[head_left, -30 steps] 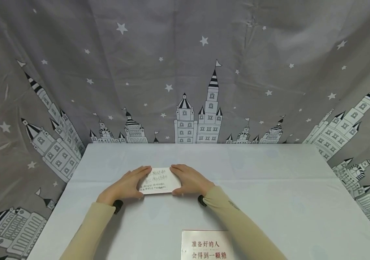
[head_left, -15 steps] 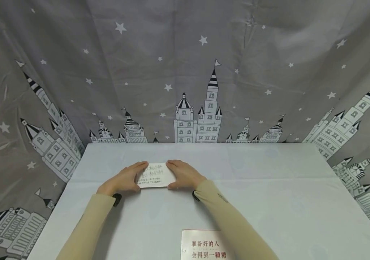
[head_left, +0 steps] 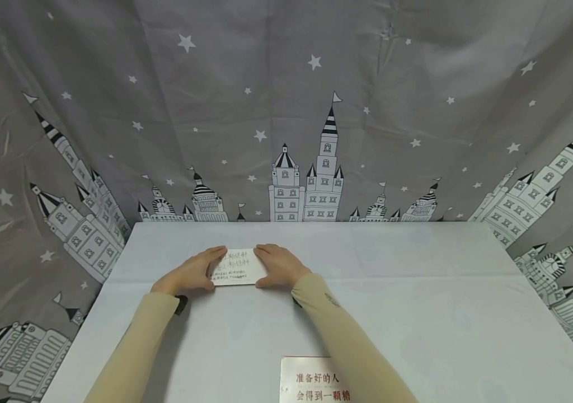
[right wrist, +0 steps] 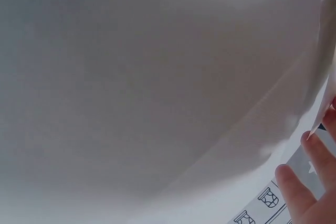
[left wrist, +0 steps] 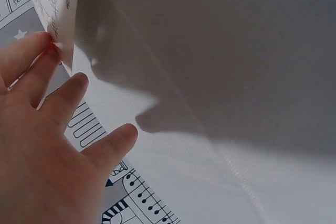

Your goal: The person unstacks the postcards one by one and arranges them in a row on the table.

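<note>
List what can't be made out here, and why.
Head: side edges of the white card, partly hidden by the left grip and right grip; its lower handwriting, too small to read.
Head: bottom of the red-lettered card, cut off by the frame edge; its right side, behind the right sleeve.
Left wrist: rest of the white card, cut off by the top edge.
Right wrist: part of the right grip, cut off by the right edge.
</note>
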### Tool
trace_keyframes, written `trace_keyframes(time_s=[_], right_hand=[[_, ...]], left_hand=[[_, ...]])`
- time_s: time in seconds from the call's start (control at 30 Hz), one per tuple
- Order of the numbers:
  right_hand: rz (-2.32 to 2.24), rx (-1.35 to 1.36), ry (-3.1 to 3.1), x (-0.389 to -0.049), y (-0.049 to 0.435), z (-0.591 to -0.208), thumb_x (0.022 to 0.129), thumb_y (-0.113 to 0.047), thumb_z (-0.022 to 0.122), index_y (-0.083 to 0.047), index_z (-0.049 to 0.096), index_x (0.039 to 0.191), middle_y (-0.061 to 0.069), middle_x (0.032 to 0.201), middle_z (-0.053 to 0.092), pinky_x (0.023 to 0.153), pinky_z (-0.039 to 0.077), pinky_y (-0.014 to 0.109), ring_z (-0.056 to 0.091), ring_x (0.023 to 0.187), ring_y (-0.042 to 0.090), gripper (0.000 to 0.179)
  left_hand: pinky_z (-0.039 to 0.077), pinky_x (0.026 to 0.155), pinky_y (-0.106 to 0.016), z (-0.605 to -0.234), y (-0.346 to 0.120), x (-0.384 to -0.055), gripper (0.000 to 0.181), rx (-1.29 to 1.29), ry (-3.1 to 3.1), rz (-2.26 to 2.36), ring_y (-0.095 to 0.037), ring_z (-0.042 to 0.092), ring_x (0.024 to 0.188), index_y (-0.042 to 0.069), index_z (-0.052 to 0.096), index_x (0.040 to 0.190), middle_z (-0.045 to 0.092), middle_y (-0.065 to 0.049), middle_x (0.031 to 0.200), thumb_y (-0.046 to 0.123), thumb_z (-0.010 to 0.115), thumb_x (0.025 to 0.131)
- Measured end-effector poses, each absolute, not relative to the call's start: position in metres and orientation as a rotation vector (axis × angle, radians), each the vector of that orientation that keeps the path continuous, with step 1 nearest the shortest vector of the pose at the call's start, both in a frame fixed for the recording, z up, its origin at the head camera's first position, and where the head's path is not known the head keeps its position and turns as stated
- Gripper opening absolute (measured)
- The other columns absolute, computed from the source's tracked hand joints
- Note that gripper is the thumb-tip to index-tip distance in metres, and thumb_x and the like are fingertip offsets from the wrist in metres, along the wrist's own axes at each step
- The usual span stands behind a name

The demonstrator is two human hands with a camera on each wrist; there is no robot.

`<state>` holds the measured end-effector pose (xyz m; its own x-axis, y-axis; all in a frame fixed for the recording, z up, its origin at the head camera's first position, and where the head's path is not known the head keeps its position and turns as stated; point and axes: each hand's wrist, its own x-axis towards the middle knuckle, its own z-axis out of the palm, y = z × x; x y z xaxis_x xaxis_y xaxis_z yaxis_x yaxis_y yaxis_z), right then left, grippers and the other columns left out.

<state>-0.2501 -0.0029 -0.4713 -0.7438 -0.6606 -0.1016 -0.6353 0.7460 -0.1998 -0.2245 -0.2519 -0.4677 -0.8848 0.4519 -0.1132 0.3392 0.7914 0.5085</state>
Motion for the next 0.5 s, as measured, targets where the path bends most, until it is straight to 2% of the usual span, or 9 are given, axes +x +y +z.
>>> trace_keyframes(time_s=[0.5], right_hand=[[-0.192,-0.999,2.78,-0.2593,-0.0086,-0.4728,0.079,-0.048,0.073,-0.009,0.035,0.148,0.003,0.152,0.033,0.113,0.024,0.032,0.029,0.139,0.02,0.088]], left_hand=[[0.025,0.103,-0.067,-0.4682,-0.2504,-0.2328,0.093,0.577,2.763,0.66,-0.049,0.028,0.133,-0.01,0.034,0.142,0.032,-0.028,0.146,0.003,0.073,0.059]])
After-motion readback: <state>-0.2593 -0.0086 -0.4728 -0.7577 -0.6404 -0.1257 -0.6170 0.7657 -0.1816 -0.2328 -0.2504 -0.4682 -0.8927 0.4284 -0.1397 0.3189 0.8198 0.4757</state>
